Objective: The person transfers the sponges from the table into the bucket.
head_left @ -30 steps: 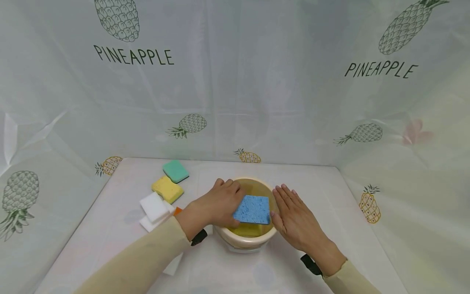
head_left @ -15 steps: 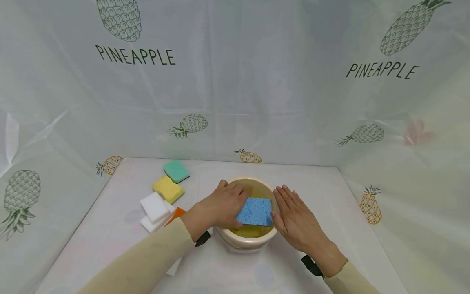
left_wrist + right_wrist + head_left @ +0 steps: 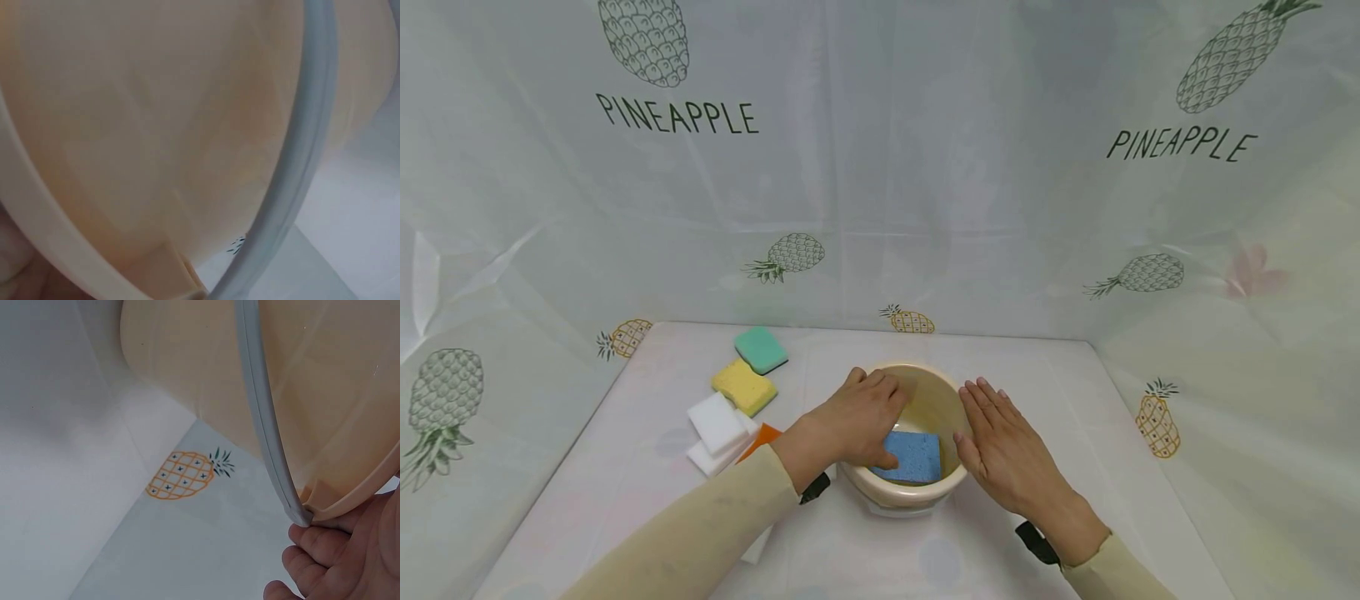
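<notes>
- Down goes the blue sponge (image 3: 912,457): a second ago it lay up at rim height across the bowl, and now it sits low inside, against the near wall, with the left hand following it in.
- Pineapple-print sheeting (image 3: 880,167) hangs on all sides behind a white table (image 3: 1075,433).
- Centre stage is the cream bowl (image 3: 934,392), standing upright on the table; the left wrist view shows only its outer wall (image 3: 156,125) and a pale grey band, the right wrist view its wall and rim (image 3: 325,394).
- Left hand (image 3: 857,417) reaches over the left rim and into the bowl, fingers bent down onto the blue sponge's left edge; whether they pinch it or just press it, I cannot tell.
- Right hand (image 3: 1000,442) lies against the bowl's right side, fingers straight and together, palm to the wall, gripping nothing; its fingertips (image 3: 312,550) show under the rim in the right wrist view.
- Off to the left, well apart from the bowl: white sponges (image 3: 718,423) stacked, an orange piece (image 3: 762,435) just beside them, then a yellow sponge (image 3: 743,387) and a green sponge (image 3: 761,349) farther back.
</notes>
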{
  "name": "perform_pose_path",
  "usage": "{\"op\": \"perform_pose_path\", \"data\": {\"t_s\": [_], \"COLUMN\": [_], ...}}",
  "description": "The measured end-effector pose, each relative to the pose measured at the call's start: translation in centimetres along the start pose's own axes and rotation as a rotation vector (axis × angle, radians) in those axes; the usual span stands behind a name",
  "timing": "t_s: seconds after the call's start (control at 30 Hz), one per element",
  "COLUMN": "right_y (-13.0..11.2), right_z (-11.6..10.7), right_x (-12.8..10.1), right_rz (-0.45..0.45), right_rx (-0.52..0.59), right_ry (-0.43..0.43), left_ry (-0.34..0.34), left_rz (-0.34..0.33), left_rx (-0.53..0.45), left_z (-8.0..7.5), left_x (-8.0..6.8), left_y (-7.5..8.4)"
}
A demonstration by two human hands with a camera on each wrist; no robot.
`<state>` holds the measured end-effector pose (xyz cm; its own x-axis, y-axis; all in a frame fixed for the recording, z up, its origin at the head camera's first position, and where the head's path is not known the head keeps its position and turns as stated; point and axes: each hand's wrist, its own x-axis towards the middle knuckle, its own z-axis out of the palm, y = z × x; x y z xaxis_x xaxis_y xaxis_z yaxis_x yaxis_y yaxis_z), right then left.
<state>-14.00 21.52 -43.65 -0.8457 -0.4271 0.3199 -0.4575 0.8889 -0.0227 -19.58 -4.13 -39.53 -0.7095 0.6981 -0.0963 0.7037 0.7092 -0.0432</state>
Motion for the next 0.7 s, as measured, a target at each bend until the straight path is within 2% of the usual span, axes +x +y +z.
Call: {"op": "perform_pose_path", "data": {"t_s": [0.17,0.33,0.5,0.7], "right_y": [-0.1,-0.1,-0.1,-0.2], "right_z": [0.0,0.0,0.0,0.0], "right_x": [0.0,0.0,0.0,0.0], "right_rz": [0.01,0.017,0.019,0.019], "right_rx": [0.005,0.006,0.01,0.008], "right_ry": [-0.006,-0.007,-0.001,0.004], "left_ry": [0.012,0.081,0.182,0.36], "left_rz": [-0.002,-0.007,-0.03,-0.042], "left_rx": [0.003,0.016,-0.028,-0.074], "left_z": [0.1,0.3,0.9,1.4], "left_x": [-0.1,-0.3,-0.5,-1.4], "left_y": [-0.1,-0.2,-0.6,-1.9]}}
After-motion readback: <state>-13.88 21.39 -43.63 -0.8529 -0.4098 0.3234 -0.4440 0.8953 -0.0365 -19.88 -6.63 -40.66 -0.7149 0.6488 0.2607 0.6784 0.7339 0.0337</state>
